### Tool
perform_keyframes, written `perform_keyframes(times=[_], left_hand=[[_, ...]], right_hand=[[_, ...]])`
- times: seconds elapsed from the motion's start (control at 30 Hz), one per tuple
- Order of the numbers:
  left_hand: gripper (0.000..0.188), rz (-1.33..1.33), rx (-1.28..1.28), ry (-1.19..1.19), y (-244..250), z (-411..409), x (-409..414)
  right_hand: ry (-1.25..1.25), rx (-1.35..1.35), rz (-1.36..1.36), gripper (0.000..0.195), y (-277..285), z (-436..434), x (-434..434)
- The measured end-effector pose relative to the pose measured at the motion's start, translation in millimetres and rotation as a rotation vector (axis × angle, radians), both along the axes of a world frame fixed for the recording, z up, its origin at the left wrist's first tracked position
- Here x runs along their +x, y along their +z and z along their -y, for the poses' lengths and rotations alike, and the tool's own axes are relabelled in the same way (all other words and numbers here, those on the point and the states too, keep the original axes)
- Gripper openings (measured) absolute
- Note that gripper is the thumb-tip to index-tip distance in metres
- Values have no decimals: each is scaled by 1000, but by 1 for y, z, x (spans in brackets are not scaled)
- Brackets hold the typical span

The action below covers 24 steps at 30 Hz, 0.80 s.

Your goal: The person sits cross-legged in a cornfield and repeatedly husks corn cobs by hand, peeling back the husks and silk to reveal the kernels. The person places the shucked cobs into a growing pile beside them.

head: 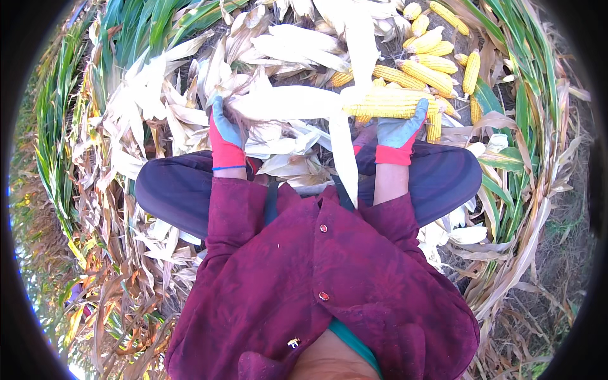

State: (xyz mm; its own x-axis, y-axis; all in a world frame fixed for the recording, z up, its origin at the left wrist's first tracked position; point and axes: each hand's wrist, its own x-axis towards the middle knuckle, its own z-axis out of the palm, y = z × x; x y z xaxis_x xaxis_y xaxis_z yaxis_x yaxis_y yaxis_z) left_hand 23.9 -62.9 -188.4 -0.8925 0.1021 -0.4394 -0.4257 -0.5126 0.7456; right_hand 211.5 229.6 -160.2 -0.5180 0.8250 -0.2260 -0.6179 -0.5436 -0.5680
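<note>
An ear of yellow corn (pixel 387 103) lies level between my two hands, its kernels bare at the right end. My right hand (pixel 401 126), in a grey and red work glove, grips that bare end. Pale husk leaves (pixel 299 102) are peeled back from the ear: one stretches left, one points up and one hangs down over my lap. My left hand (pixel 227 128), gloved the same way, holds the far left end of the husk, where brown corn silk (pixel 240 111) shows. The fingers of both hands are partly hidden.
Beyond my right hand lies a pile of husked corn cobs (pixel 427 71). Dry husks (pixel 285 47) cover the ground ahead and to the left. Green corn stalks (pixel 137 28) lie at the upper left, with more corn leaves (pixel 527 118) at the right. My crossed legs (pixel 175 190) are beneath my hands.
</note>
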Motion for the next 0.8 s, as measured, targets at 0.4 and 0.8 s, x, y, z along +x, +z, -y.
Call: perform_keyframes(times=[0.4, 0.8], left_hand=[[74, -680, -1064, -524, 25, -85, 56], [48, -358, -921, -431, -30, -43, 26]], right_hand=[[171, 236, 216, 45, 1, 39, -5], [81, 189, 128, 45, 18, 22, 0]])
